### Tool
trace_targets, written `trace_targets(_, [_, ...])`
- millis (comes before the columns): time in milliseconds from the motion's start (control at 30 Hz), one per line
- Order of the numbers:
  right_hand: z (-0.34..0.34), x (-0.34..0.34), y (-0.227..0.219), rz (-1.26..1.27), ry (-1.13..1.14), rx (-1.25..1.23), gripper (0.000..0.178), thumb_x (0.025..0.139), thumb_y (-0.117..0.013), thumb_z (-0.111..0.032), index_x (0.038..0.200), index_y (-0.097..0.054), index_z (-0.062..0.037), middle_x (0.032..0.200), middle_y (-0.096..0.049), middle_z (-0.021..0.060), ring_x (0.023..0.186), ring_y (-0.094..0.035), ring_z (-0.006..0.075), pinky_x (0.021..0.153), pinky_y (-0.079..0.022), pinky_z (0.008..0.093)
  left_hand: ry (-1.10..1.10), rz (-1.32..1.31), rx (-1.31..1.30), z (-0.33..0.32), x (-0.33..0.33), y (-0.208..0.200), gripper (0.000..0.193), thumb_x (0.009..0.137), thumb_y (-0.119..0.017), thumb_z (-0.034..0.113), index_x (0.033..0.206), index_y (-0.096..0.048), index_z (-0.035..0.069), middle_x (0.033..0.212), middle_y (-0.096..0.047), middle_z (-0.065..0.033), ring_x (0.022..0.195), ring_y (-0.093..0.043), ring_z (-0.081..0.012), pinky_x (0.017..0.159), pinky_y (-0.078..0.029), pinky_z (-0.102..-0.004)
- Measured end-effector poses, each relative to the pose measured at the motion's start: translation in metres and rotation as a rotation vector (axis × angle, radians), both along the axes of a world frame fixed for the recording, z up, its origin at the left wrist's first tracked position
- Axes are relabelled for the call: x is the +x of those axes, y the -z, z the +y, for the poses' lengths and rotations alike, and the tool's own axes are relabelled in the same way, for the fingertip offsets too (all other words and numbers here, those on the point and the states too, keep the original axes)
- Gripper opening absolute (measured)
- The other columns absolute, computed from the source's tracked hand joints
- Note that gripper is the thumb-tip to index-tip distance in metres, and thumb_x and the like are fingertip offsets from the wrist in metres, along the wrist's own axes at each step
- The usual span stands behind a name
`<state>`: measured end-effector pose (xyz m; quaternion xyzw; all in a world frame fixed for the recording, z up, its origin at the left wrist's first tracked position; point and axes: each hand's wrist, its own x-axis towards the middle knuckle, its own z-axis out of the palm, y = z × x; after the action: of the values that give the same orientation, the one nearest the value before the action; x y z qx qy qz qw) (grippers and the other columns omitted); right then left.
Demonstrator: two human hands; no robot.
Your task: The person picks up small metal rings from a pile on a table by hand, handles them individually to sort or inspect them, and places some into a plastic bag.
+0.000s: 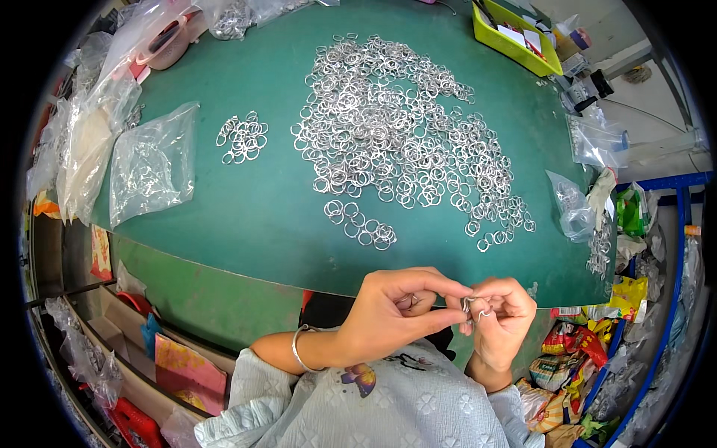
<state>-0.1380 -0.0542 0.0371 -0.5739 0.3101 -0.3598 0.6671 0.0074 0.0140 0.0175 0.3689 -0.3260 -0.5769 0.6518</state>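
The grip of the left hand [385, 317] is closed to a pinch, a small silver metal piece [467, 304] being held between thumb and index fingertip. The piece is met from the other side by the right hand [504, 317], its fingers curled in and its thumb crossed by a curved silver bit [484, 313]; whether the two are joined cannot be told. The held piece's shape is mostly hidden by the fingertips, and a glint within the curled left fingers is hard to make out. Both hands are held at the near edge of the green worktop [254, 216], on which a heap of silver rings [381, 127] is spread, many covered by others. The lime-green tray [515, 54] is cut off by the upper edge
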Motion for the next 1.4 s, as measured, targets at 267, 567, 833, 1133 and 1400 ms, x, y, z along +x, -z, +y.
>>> trace_targets(267, [0.000, -0.001, 0.000, 0.009, 0.013, -0.133, 0.010, 0.077, -0.057, 0.005, 0.086, -0.058, 0.0077, 0.073, -0.059, 0.0127, 0.054, -0.054, 0.0099, 0.047, -0.044, 0.0189, -0.115, -0.216, -0.122, 0.001, -0.003, -0.001, 0.027, 0.068, -0.067, -0.004, 0.094, -0.062, 0.001, 0.084, -0.060, -0.0052, 0.046, -0.026, 0.0005, 0.042, -0.021, -0.0167])
trace_targets(567, [-0.004, -0.009, -0.010, 0.059, -0.093, -0.041, 0.015, 0.075, -0.059, 0.003, 0.090, -0.059, 0.0084, 0.070, -0.060, 0.0118, 0.053, -0.054, 0.0095, 0.046, -0.042, 0.0184, -0.195, -0.384, -0.146, 0.005, -0.005, -0.007, 0.028, 0.066, -0.069, -0.003, 0.092, -0.064, 0.002, 0.083, -0.061, -0.0045, 0.044, -0.026, 0.0005, 0.040, -0.021, -0.0163])
trace_targets(833, [-0.009, -0.010, -0.019, 0.099, -0.183, 0.042, 0.013, 0.073, -0.059, 0.006, 0.086, -0.060, 0.0085, 0.071, -0.061, 0.0114, 0.051, -0.053, 0.0066, 0.041, -0.040, 0.0155, -0.128, -0.418, -0.153, 0.007, -0.002, -0.012, 0.025, 0.068, -0.068, -0.002, 0.093, -0.063, 0.002, 0.081, -0.059, -0.0026, 0.044, -0.027, -0.0004, 0.039, -0.022, -0.0174])
trace_targets(1133, [-0.011, -0.010, -0.022, 0.132, -0.217, 0.097, 0.016, 0.074, -0.054, 0.010, 0.089, -0.060, 0.0084, 0.076, -0.062, 0.0123, 0.052, -0.053, 0.0057, 0.042, -0.040, 0.0153, -0.133, -0.455, -0.161, 0.007, -0.003, -0.009, 0.025, 0.070, -0.066, -0.002, 0.094, -0.060, 0.002, 0.077, -0.057, -0.0013, 0.044, -0.029, -0.0028, 0.040, -0.025, -0.0185])
trace_targets(1400, [-0.013, -0.011, -0.020, 0.099, -0.223, 0.129, 0.017, 0.075, -0.052, 0.010, 0.091, -0.059, 0.0089, 0.076, -0.062, 0.0126, 0.054, -0.054, 0.0064, 0.043, -0.041, 0.0154, -0.113, -0.415, -0.165, 0.004, -0.003, -0.004, 0.026, 0.070, -0.065, -0.003, 0.095, -0.060, 0.002, 0.079, -0.057, -0.0019, 0.045, -0.029, -0.0021, 0.041, -0.024, -0.0179])
